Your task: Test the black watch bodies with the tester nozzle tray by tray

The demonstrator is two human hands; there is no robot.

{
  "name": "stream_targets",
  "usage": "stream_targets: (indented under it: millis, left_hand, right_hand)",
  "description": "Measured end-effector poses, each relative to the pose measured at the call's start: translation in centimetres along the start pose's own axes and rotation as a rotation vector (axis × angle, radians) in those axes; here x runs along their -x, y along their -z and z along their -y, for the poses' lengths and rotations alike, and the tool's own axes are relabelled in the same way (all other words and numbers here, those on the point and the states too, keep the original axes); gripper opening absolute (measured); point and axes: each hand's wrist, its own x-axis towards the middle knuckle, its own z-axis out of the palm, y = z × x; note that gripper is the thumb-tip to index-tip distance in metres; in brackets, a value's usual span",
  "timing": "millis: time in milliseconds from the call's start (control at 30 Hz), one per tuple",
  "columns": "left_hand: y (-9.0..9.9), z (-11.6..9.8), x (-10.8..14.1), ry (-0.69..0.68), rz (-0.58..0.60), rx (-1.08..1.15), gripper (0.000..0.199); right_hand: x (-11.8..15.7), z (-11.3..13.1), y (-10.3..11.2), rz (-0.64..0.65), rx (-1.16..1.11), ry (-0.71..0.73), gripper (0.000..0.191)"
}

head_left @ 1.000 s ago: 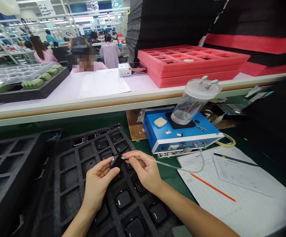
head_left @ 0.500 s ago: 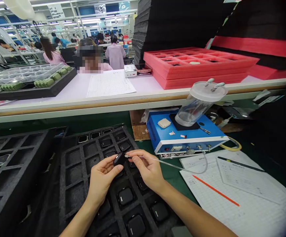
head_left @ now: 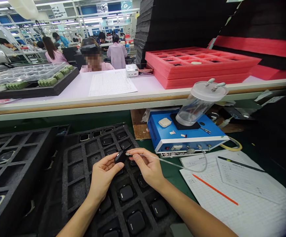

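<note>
Between the thumb and fingers of my left hand is a small black watch case, tilted on its side. My right hand pinches the end of a thin clear tube, its pale tip right at the case's edge; whether it touches is too small to tell. The tube curves back to a blue machine. Both hands are above a black foam tray. Several similar black watch cases, such as one lower watch case, sit in its compartments.
On the machine stands a tilted clear cylinder. Papers, with a red stick, lie at right. Another foam tray is at left. A shelf edge crosses ahead, bearing a red foam tray. A person sits beyond.
The view has shifted very slightly. Both hands keep the same hold, with the tube tip still at the watch case's edge.
</note>
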Motion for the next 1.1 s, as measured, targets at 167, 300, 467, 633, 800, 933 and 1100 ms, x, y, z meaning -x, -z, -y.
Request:
stream_targets:
  millis: [167, 300, 467, 633, 800, 933, 1100]
  left_hand:
    - [0.13, 0.16, -0.14, 0.009, -0.005, -0.002, 0.049]
    - [0.09, 0.18, -0.21, 0.007, -0.014, -0.012, 0.049]
    - [0.11, 0.26, -0.35, 0.0, -0.015, -0.004, 0.05]
    - [0.06, 0.31, -0.62, 0.011, -0.042, 0.005, 0.052]
    - [-0.06, 0.33, -0.87, 0.046, -0.068, 0.007, 0.055]
    - [-0.06, 0.35, -0.92, 0.046, -0.076, 0.0, 0.056]
    - [-0.13, 0.26, -0.9, 0.051, -0.084, -0.006, 0.058]
  right_hand:
    - [-0.02, -0.04, 0.06, -0.004, -0.002, -0.004, 0.019]
    - [-0.01, -0.08, 0.04, 0.001, -0.015, -0.013, 0.019]
    - [-0.09, -0.14, -0.02, 0.007, -0.034, -0.013, 0.018]
    - [-0.34, -0.23, 0.01, 0.016, -0.04, 0.007, 0.019]
    - [-0.54, -0.3, 0.15, 0.009, -0.024, 0.008, 0.019]
    - [-0.59, -0.2, 0.17, 0.009, -0.03, -0.001, 0.018]
    - [-0.68, -0.07, 0.11, 0.008, -0.035, 0.003, 0.018]
